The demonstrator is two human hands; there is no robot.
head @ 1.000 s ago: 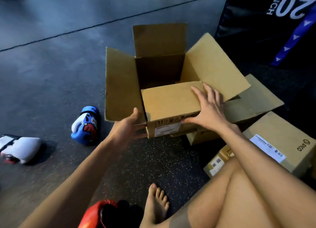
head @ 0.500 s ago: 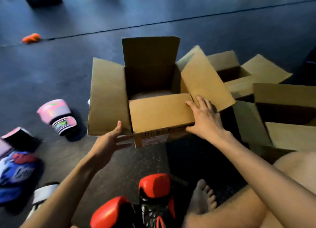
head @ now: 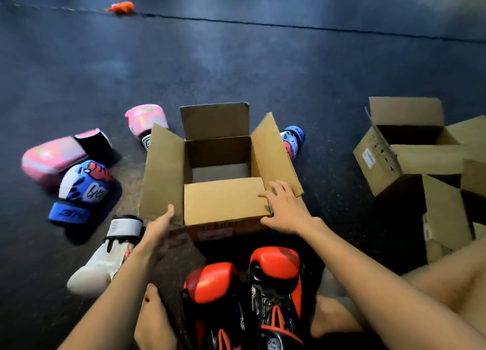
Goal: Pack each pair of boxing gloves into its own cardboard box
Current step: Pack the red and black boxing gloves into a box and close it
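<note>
**A:** Where was the cardboard box (head: 223,205) when we looked?

**B:** On the floor (head: 236,68), directly under our fingers (head: 280,189), with all four flaps up and nothing visible inside. Our right hand (head: 288,209) lay flat on the near flap, spread wide and holding nothing. Our left hand (head: 157,230) was open too, with its thumb against the left flap's lower edge.

**A:** What did we think could go wrong?

**B:** The box came first. We judged the near flap could fold over the opening and block a glove. The spare boxes (head: 399,152), well to the right of our right fingers, stood open too, so a pair might land in the wrong one. The red and black gloves (head: 244,292), just behind our wrists, looked bulky enough to catch on the flaps. The rest lay scattered. A blue glove (head: 81,192) and a pink glove (head: 52,158) lay left of our left fingers, and a second blue glove (head: 293,140) lay beyond the right flap. We feared we might mismatch a pair.

**A:** Could we read anything?

**B:** Barely. The nearer blue cuff seemed to read "3N" or "BN". The labels on the box front below our fingers, and the white one on a spare box, were too blurred to read.
</note>
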